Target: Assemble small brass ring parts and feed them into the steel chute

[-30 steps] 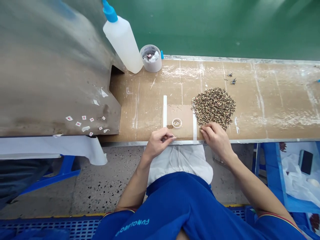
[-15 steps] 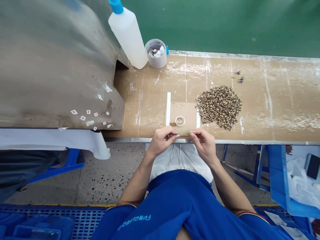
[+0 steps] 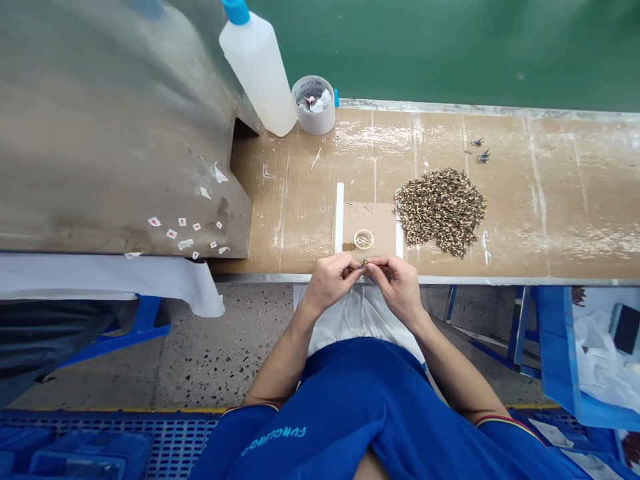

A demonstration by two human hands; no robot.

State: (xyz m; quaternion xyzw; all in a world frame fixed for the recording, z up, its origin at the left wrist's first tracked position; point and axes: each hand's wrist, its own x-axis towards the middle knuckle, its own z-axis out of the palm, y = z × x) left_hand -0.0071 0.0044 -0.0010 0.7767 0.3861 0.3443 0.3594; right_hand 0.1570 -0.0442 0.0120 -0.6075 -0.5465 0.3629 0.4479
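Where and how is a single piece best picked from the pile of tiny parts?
Probably by a fingertip pinch across one piece at the near edge of the pile, coming from above and the near side: pieces are tiny and closely heaped; that edge is exposed.

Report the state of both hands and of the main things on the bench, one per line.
Left hand: closed, pinching at a small part
Right hand: closed, pinching at the same spot
Pile of small parts: loosely heaped
Round tub: open-topped, scraps inside
Small dish: open, pale strands inside
Bottle: blue top fitted
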